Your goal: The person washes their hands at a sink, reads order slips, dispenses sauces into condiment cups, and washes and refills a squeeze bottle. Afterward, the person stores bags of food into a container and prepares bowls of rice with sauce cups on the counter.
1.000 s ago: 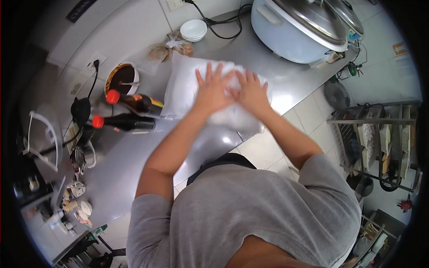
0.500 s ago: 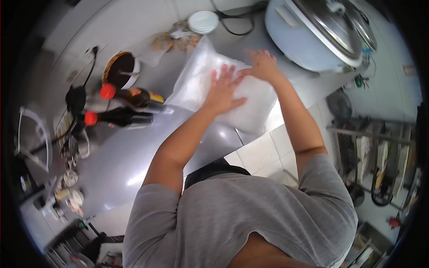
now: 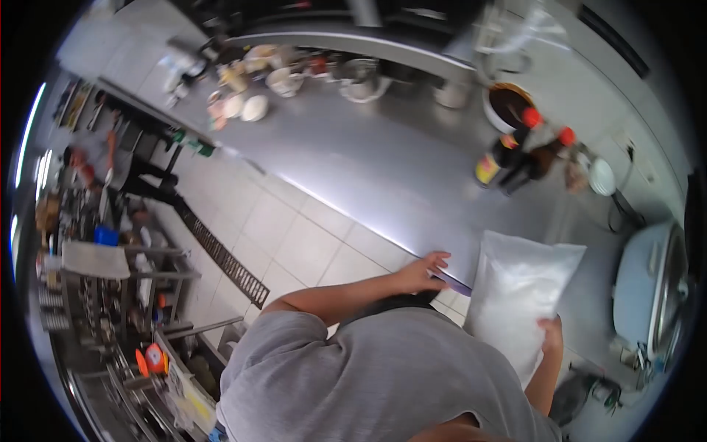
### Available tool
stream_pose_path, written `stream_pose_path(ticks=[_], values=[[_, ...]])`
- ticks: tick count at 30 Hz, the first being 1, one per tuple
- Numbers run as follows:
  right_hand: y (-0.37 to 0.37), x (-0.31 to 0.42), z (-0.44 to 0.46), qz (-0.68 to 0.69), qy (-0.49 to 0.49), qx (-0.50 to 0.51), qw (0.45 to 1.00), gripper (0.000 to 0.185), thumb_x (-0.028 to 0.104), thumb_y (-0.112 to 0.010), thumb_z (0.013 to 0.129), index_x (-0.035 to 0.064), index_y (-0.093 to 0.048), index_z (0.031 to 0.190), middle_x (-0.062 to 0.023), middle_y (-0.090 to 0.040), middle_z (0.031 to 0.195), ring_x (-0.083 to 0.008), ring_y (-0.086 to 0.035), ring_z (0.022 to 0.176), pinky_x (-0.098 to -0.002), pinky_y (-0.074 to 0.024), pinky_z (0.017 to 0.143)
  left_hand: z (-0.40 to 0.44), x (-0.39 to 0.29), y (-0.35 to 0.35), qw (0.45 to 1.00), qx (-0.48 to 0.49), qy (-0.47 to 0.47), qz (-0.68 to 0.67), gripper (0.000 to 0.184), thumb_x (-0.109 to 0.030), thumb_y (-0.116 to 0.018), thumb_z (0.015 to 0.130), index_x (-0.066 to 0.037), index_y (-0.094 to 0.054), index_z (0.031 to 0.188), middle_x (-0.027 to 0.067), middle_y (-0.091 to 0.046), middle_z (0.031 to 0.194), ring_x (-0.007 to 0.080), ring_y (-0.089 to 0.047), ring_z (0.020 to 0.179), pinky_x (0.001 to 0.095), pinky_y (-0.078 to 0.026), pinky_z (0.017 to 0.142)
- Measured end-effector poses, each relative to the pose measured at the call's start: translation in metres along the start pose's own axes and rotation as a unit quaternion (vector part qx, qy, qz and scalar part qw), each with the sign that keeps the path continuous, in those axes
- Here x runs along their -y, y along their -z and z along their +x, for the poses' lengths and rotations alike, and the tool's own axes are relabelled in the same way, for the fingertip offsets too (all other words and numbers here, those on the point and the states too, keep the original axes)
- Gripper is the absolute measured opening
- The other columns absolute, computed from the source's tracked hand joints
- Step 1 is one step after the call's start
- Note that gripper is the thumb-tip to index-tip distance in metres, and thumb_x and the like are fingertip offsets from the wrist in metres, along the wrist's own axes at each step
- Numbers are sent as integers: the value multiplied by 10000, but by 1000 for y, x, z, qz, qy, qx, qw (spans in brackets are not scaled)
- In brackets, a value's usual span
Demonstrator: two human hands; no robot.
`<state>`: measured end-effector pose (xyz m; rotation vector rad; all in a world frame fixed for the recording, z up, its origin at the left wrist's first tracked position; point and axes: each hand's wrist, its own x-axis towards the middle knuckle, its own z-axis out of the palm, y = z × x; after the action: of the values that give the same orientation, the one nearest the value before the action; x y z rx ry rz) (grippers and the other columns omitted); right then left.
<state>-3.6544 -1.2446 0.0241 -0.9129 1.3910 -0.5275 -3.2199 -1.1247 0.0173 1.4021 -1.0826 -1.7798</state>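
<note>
A plump, clear-to-white plastic bag (image 3: 515, 295) lies at the front edge of the steel counter (image 3: 353, 177), its lower end reaching past the edge towards my body. My right hand (image 3: 549, 336) grips the bag's right side near the lower end; part of the fingers is hidden. Left of the bag, close to the counter edge, my left hand (image 3: 423, 272) is off the bag with its fingers apart and slightly bent. A thin dark, purplish strip shows by its fingertips, and I cannot make out what it is.
Two red-capped bottles (image 3: 508, 147) and a bowl of dark sauce (image 3: 508, 103) stand at the back. On the right is a large lidded cooker (image 3: 648, 283). Bowls (image 3: 286, 81) line the far counter. Another person (image 3: 110, 162) stands far left, beyond a floor drain grate (image 3: 228, 254).
My view has swung left. Both hands lay flat on the bag before; now the left is off it and the right grips its side. The bag has come nearer my body.
</note>
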Motion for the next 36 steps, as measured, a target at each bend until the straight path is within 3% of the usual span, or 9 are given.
stream_pose_path(ticks=[3,8,10,13,18,21,27,30,36], values=[[-69,32,-27,-24,62,-18,998,794,19,-578,530,-56,-435,1308,-162,-610,1099,-280,-617,973,-370,-505,871,-56,21,12,994,87,-24,58,1230,-401,-811,699,-67,63,1499,263,-185,1499,351,-180,1413,398,-183,1140],[-257,86,-59,-25,217,-25,976,700,-29,-577,590,-78,-446,1276,-157,-623,1075,-232,-642,904,-342,-538,807,-114,26,48,976,-20,-208,-62,1106,-259,-833,667,-20,-115,1474,226,-332,1440,334,-325,1347,416,-257,1120],[-348,107,-82,-1,249,34,968,635,-42,-576,619,-76,-470,1244,-156,-627,1054,-236,-644,873,-326,-519,819,-139,51,93,966,-127,-137,-180,1016,-144,-813,654,-17,-183,1441,191,-401,1388,303,-411,1278,408,-352,1067],[-454,89,-69,-38,171,152,973,636,-48,-631,605,-81,-484,1222,-153,-636,1024,-239,-643,887,-334,-518,820,-201,98,167,917,-235,-127,-296,1090,-45,-802,609,-9,-122,1461,166,-410,1370,277,-412,1274,386,-383,1048],[-627,1,-35,-87,9,297,951,684,-14,-713,607,-73,-478,1247,-186,-629,1035,-281,-638,906,-383,-510,840,-285,247,236,859,-237,15,-454,551,-132,-615,838,27,-431,1333,142,-572,1237,243,-603,1078,376,-495,932],[-714,-58,14,-176,-264,402,859,596,108,-723,671,-59,-522,1207,-168,-638,1027,-261,-634,915,-375,-501,839,-326,293,227,774,-264,103,-566,480,-175,-583,884,35,-472,1301,142,-598,1212,233,-613,1064,377,-487,944],[-845,-203,99,-363,-303,576,667,657,415,-718,776,0,-540,1253,-114,-630,1117,-225,-594,997,-366,-486,824,-351,402,210,595,-407,31,-692,435,-196,-516,940,46,-474,1299,155,-585,1238,264,-597,1092,414,-474,959],[-888,-273,180,-537,-23,464,704,845,533,-722,735,13,-453,1343,-172,-583,1226,-297,-555,1098,-380,-446,917,-347,458,216,513,-420,-12,-748,420,-186,-483,956,44,-468,1306,149,-578,1251,275,-586,1109,411,-467,968],[-937,-311,300,-859,255,265,356,314,175,-430,897,84,-613,1135,-121,-565,1256,-293,-478,1211,-505,-405,966,-326,550,185,437,-508,98,-735,468,-269,-425,976,17,-432,1346,162,-517,1328,296,-527,1193,423,-444,994]])
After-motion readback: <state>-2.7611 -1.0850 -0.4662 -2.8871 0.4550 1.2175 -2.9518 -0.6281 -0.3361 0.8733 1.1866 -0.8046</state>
